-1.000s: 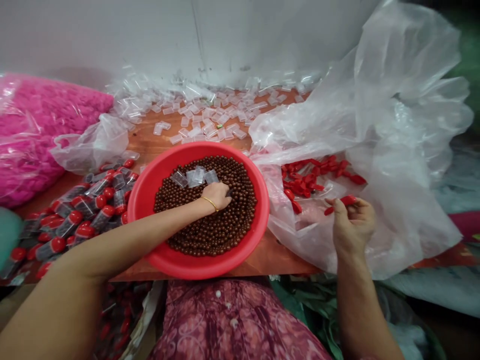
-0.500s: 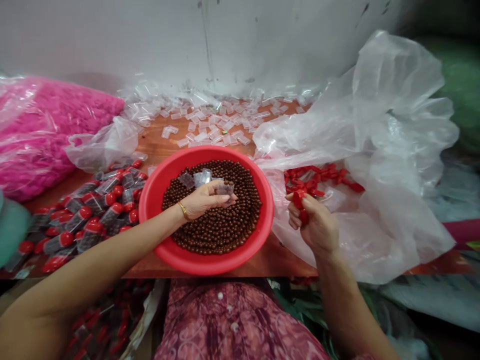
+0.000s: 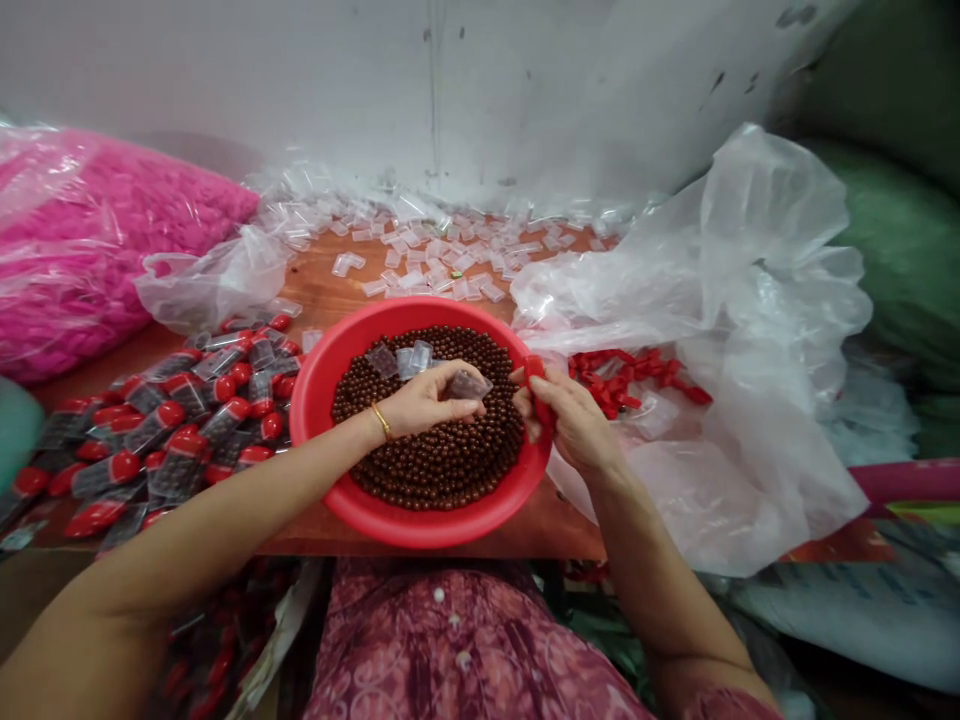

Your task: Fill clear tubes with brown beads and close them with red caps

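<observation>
A red bowl [image 3: 330,490] full of small brown balls [image 3: 442,455] sits at the table's near edge. My left hand [image 3: 424,400] hovers over the balls, its fingers pinched on a small clear tube [image 3: 470,385] that looks filled with balls. Over the bowl's right rim my right hand [image 3: 574,420] is closed on a red cap [image 3: 535,368], a short way from the tube's open end. A few empty clear tubes [image 3: 405,358] lie on the balls at the far side of the bowl.
Filled red-capped tubes [image 3: 172,420] are heaped left of the bowl. Loose red caps [image 3: 630,378] lie on a big clear plastic bag [image 3: 750,330] at right. Empty clear tubes [image 3: 442,255] are scattered by the wall. A pink bag [image 3: 90,240] stands far left.
My left hand lifted a filled clear tube out of the balls. My right hand came left from the cap pile, carrying a red cap to the bowl's rim beside the tube.
</observation>
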### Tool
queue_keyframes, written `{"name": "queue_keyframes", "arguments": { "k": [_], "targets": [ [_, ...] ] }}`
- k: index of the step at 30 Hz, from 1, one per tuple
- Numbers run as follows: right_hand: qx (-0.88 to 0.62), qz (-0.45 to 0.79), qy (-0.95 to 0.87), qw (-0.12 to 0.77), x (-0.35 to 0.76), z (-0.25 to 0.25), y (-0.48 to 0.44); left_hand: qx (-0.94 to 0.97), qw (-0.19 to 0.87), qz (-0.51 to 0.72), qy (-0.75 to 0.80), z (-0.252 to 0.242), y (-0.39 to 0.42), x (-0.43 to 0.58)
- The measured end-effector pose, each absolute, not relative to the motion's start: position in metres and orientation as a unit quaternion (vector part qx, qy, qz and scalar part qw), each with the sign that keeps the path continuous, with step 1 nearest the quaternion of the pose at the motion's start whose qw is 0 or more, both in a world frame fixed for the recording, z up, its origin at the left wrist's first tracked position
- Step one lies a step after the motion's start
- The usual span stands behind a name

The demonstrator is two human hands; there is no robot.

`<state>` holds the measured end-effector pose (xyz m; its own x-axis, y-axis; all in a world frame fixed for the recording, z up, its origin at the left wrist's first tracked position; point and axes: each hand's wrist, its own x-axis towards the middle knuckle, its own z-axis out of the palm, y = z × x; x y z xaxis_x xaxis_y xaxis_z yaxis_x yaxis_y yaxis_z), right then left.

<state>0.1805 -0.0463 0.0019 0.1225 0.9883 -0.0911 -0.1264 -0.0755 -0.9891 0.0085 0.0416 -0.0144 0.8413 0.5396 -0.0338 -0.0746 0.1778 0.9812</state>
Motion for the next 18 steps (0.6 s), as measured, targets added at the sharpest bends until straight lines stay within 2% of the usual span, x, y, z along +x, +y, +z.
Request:
{"name": "queue_keyframes", "arguments": {
  "k": [4, 6, 8, 11, 14, 16, 18],
  "targets": [
    [-0.553, 0.476, -0.460, 0.505, 0.178, -0.003, -0.040, 0.615, 0.732, 0.234, 0.175, -0.008, 0.045, 0.008],
    [-0.588, 0.397, -0.502, 0.494, 0.180, -0.008, -0.035, 0.601, 0.739, 0.246, 0.182, -0.006, 0.049, 0.006],
    [-0.638, 0.279, -0.566, 0.442, 0.183, -0.010, -0.028, 0.586, 0.749, 0.247, 0.188, -0.005, 0.052, 0.004],
    [-0.687, 0.151, -0.674, 0.224, 0.183, -0.007, -0.017, 0.566, 0.750, 0.274, 0.203, -0.004, 0.054, 0.001],
    [-0.640, 0.109, -0.760, -0.021, 0.171, -0.003, -0.009, 0.552, 0.747, 0.302, 0.215, -0.003, 0.055, -0.001],
    [-0.589, 0.116, -0.791, -0.121, 0.159, -0.003, -0.006, 0.541, 0.751, 0.308, 0.218, -0.002, 0.054, -0.001],
    [-0.556, 0.135, -0.804, -0.164, 0.149, -0.005, -0.005, 0.529, 0.759, 0.308, 0.223, -0.001, 0.055, -0.001]
  ]
}}
